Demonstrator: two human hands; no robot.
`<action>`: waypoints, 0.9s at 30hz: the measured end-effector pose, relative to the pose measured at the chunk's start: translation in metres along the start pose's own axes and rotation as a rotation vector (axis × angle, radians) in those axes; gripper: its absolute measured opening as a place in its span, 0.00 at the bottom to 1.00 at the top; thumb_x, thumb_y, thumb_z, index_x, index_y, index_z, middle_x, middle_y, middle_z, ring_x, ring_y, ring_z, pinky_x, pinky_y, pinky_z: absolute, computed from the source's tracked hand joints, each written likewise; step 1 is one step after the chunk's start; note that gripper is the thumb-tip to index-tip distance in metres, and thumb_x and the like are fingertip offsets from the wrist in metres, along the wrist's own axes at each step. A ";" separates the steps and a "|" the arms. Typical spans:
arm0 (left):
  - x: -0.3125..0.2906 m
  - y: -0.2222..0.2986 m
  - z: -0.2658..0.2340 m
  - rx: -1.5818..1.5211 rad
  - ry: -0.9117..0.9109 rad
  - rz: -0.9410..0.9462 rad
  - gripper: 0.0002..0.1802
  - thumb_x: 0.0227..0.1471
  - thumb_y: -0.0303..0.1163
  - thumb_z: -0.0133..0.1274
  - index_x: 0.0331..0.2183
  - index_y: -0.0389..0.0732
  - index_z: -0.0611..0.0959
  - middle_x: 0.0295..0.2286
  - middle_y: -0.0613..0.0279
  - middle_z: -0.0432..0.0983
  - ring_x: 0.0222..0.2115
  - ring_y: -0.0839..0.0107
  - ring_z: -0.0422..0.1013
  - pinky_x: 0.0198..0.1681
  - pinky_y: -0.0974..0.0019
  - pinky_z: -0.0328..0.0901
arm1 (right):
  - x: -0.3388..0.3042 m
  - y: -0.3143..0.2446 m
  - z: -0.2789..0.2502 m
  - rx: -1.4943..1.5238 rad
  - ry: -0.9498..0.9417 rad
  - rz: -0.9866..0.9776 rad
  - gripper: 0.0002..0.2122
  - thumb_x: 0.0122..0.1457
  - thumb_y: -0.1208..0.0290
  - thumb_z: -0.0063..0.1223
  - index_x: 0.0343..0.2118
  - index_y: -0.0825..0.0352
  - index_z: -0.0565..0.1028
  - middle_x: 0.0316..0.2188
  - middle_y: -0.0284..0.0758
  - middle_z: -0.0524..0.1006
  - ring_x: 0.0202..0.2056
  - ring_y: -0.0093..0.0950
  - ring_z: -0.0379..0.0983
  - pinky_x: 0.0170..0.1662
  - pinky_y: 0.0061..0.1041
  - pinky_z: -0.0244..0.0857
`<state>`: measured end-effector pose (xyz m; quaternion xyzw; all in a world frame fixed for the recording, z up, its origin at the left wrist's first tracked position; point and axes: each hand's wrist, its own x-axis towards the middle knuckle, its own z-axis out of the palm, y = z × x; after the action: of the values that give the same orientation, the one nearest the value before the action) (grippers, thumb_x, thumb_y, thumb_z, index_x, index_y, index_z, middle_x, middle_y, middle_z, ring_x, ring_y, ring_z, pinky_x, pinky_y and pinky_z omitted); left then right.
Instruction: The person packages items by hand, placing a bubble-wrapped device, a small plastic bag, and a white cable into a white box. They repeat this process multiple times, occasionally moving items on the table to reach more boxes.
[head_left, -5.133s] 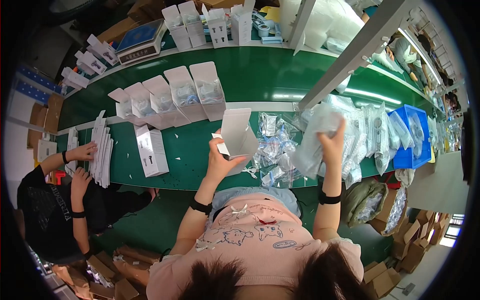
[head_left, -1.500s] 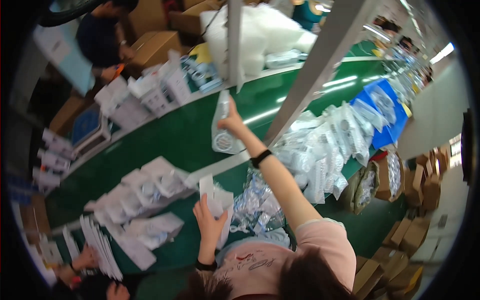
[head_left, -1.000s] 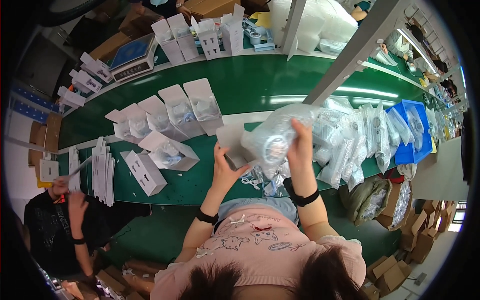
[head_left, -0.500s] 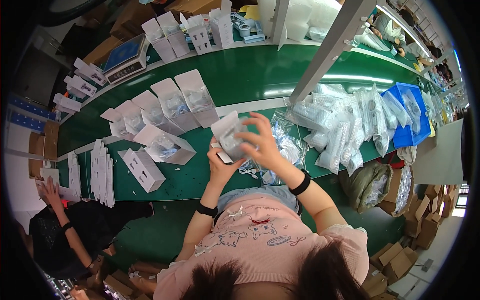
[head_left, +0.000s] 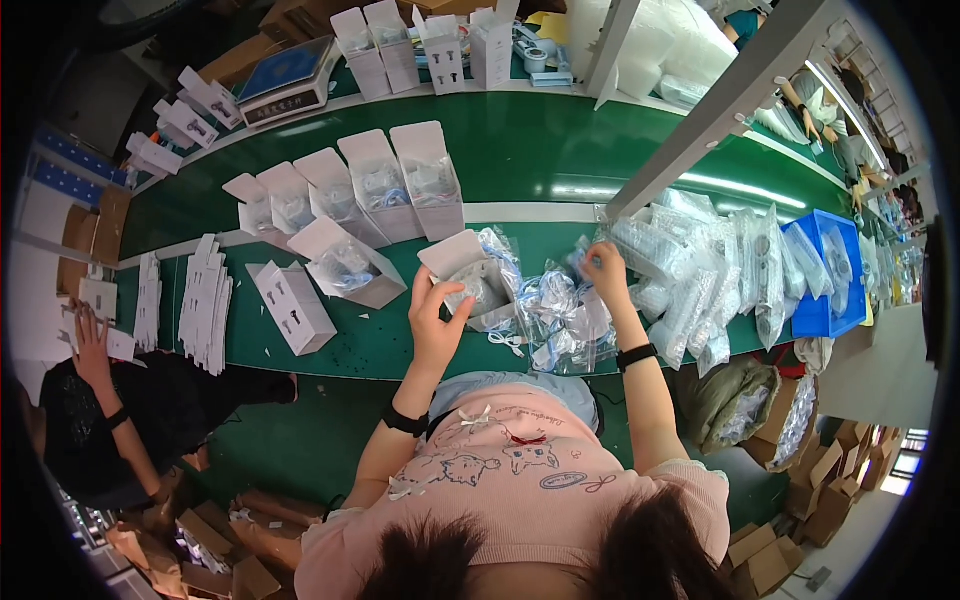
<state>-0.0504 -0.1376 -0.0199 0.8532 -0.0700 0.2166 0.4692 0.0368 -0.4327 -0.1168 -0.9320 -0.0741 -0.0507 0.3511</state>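
Counter (head_left: 380, 325): green. Held open box (head_left: 450, 255): white. Closed box (head_left: 292, 308): white, dark device pictures. Bagged cables (head_left: 558, 292): white, pale blue. Bin (head_left: 825, 318): solid blue. Wearer's top (head_left: 540, 510): pink, dark line drawings. 2 wristbands (head_left: 405, 420): black.

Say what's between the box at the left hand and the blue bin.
In the head view: bagged cables, the right hand, then bubble-wrapped packs.

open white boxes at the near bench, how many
7: five boxes in a slanting row, a lone box in front of that row, the held box at the left hand. Others may be hidden.
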 end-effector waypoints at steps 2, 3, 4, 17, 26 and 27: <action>0.002 0.003 0.001 -0.012 0.049 -0.056 0.11 0.33 0.21 0.58 0.26 0.37 0.76 0.42 0.56 0.63 0.22 0.78 0.59 0.19 0.77 0.52 | 0.000 -0.023 -0.017 0.348 0.086 0.150 0.09 0.42 0.78 0.56 0.24 0.68 0.66 0.31 0.37 0.70 0.31 0.28 0.68 0.32 0.23 0.64; 0.003 0.003 0.000 -0.010 0.054 -0.061 0.11 0.33 0.21 0.58 0.26 0.37 0.76 0.42 0.56 0.63 0.22 0.78 0.59 0.19 0.77 0.52 | 0.000 -0.042 -0.028 0.521 0.129 0.229 0.09 0.43 0.80 0.55 0.25 0.67 0.65 0.33 0.38 0.70 0.30 0.26 0.69 0.31 0.21 0.64; 0.003 0.003 -0.001 -0.004 0.050 -0.072 0.11 0.32 0.21 0.58 0.26 0.37 0.76 0.42 0.56 0.63 0.24 0.77 0.60 0.19 0.77 0.53 | 0.000 -0.071 -0.039 0.522 0.118 0.226 0.09 0.43 0.80 0.55 0.25 0.67 0.65 0.33 0.38 0.70 0.30 0.26 0.69 0.31 0.21 0.64; 0.001 -0.005 0.000 -0.401 -0.023 -0.250 0.14 0.33 0.20 0.56 0.29 0.33 0.74 0.40 0.54 0.63 0.40 0.63 0.65 0.39 0.70 0.61 | 0.011 -0.188 -0.048 -0.084 -0.325 -0.985 0.13 0.42 0.69 0.53 0.32 0.64 0.71 0.40 0.37 0.65 0.45 0.39 0.60 0.46 0.38 0.58; -0.016 -0.019 -0.001 -0.196 -0.092 -0.113 0.30 0.30 0.30 0.64 0.37 0.38 0.67 0.42 0.52 0.60 0.44 0.61 0.61 0.43 0.66 0.59 | -0.005 -0.150 -0.004 0.810 -0.272 -0.333 0.39 0.32 0.66 0.65 0.51 0.67 0.57 0.49 0.40 0.58 0.54 0.37 0.49 0.55 0.37 0.46; -0.017 -0.016 -0.002 -0.192 -0.081 -0.115 0.30 0.30 0.30 0.64 0.37 0.38 0.67 0.42 0.52 0.60 0.44 0.61 0.61 0.43 0.66 0.59 | -0.009 -0.143 0.007 0.811 -0.281 -0.342 0.39 0.32 0.66 0.65 0.51 0.67 0.57 0.49 0.40 0.58 0.54 0.37 0.49 0.55 0.37 0.46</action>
<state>-0.0613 -0.1287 -0.0389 0.8150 -0.0601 0.1472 0.5572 0.0031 -0.3225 -0.0312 -0.6915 -0.2875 0.0520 0.6606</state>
